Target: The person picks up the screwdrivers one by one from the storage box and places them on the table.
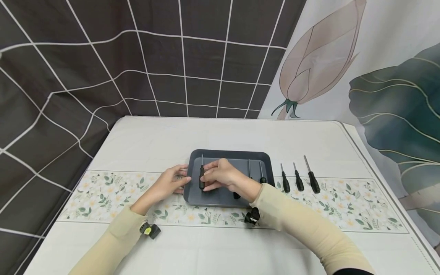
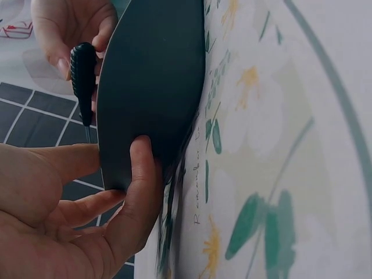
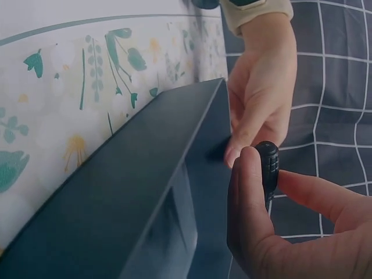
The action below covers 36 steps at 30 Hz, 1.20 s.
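My right hand [image 1: 223,175] pinches the black handle of a screwdriver [image 1: 201,177] between thumb and fingers, over the left part of a dark grey tray [image 1: 213,201]. The screwdriver's thin shaft points away toward the tray's far edge. In the right wrist view, the handle [image 3: 269,165] sits between the thumb and fingertips. My left hand [image 1: 170,181] holds the tray by its left side, with fingers on both sides of the wall [image 2: 151,75] in the left wrist view. Other screwdrivers [image 1: 262,179] lie in the tray's right part, partly hidden by my right hand and wrist.
Right of the tray, three black-handled screwdrivers [image 1: 299,180] lie side by side on the table, shafts pointing away. A white cloth with a floral band [image 1: 354,198] covers the table [image 1: 165,141]. Behind hangs a dark curtain with white grid lines [image 1: 203,57].
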Each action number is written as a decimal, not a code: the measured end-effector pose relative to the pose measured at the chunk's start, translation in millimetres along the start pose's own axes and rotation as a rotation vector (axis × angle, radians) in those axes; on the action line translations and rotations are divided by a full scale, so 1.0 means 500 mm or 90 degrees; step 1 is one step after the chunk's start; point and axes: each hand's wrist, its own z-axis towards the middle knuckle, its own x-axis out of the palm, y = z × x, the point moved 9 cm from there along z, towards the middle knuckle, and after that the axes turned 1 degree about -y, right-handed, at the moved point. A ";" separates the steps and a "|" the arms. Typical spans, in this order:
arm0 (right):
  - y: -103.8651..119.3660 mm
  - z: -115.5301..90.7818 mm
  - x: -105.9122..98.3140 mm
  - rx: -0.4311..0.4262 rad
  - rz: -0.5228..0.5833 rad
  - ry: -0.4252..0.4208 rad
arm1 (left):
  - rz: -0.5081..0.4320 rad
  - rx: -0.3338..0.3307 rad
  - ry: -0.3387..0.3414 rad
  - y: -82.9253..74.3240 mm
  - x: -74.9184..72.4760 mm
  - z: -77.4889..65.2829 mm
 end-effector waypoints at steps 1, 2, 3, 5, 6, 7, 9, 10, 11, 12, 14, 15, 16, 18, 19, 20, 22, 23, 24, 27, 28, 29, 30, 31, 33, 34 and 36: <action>0.002 -0.002 -0.001 -0.001 0.002 0.000 | 0.000 -0.002 -0.002 0.000 0.000 0.000; 0.004 -0.003 -0.003 -0.002 0.003 0.000 | 0.001 -0.003 0.000 0.000 0.000 0.000; 0.006 -0.005 -0.004 -0.003 0.005 0.000 | 0.000 -0.005 -0.002 0.001 0.000 0.000; 0.009 -0.008 -0.007 -0.005 0.008 0.002 | -0.001 -0.008 -0.004 0.002 -0.001 -0.001; 0.011 -0.010 -0.008 -0.007 0.009 0.003 | 0.000 -0.006 -0.002 0.001 -0.001 -0.001; 0.012 -0.011 -0.010 -0.009 0.009 0.004 | 0.000 -0.005 -0.003 0.001 -0.002 -0.001; 0.015 -0.014 -0.012 -0.011 0.009 0.006 | 0.000 -0.003 -0.002 0.001 -0.002 -0.002; 0.017 -0.016 -0.013 -0.014 0.008 0.007 | 0.002 -0.001 -0.002 0.001 -0.002 -0.002; 0.019 -0.018 -0.014 -0.017 0.006 0.009 | 0.001 0.000 -0.003 0.001 -0.002 -0.002; 0.020 -0.019 -0.016 -0.016 0.008 0.008 | 0.001 0.000 -0.004 0.001 -0.003 -0.002; 0.021 -0.022 -0.020 -0.015 0.010 0.007 | 0.001 -0.001 -0.006 0.001 -0.003 -0.002; 0.021 -0.023 -0.022 -0.014 0.010 0.007 | 0.001 0.000 -0.007 0.001 -0.003 -0.002; 0.021 -0.025 -0.024 -0.015 0.010 0.006 | 0.001 -0.001 -0.008 0.001 -0.003 -0.002; 0.021 -0.028 -0.028 -0.014 0.008 0.004 | 0.000 -0.001 -0.009 0.001 -0.003 -0.002; 0.021 -0.030 -0.030 -0.016 0.008 0.005 | -0.001 0.000 -0.009 0.000 -0.003 -0.003; 0.021 -0.032 -0.033 -0.017 0.008 0.005 | -0.002 0.000 -0.010 0.000 -0.003 -0.003; 0.022 -0.036 -0.038 -0.021 0.009 0.007 | -0.001 0.002 -0.010 0.000 -0.003 -0.003; 0.022 -0.037 -0.040 -0.021 0.010 0.007 | -0.001 0.003 -0.010 0.000 -0.003 -0.003; 0.023 -0.040 -0.043 -0.023 0.013 0.008 | -0.001 0.002 -0.011 0.001 -0.003 -0.004; 0.025 -0.046 -0.050 -0.028 0.015 0.015 | 0.005 0.001 -0.011 0.000 -0.003 -0.004; 0.026 -0.049 -0.052 -0.030 0.014 0.017 | 0.006 0.000 -0.013 0.000 -0.003 -0.005; 0.026 -0.051 -0.055 -0.028 0.015 0.016 | 0.007 -0.002 -0.015 0.000 -0.003 -0.005; 0.026 -0.052 -0.057 -0.028 0.017 0.016 | 0.009 -0.003 -0.015 -0.001 -0.003 -0.005; 0.025 -0.053 -0.059 -0.027 0.017 0.016 | 0.010 -0.003 -0.016 -0.002 -0.003 -0.006; 0.024 -0.055 -0.063 -0.024 0.018 0.013 | 0.010 -0.003 -0.015 -0.004 -0.003 -0.006; 0.024 -0.057 -0.065 -0.024 0.019 0.013 | 0.011 -0.003 -0.015 -0.004 -0.002 -0.006; 0.023 -0.059 -0.069 -0.026 0.019 0.015 | 0.012 -0.002 -0.013 -0.004 -0.001 -0.005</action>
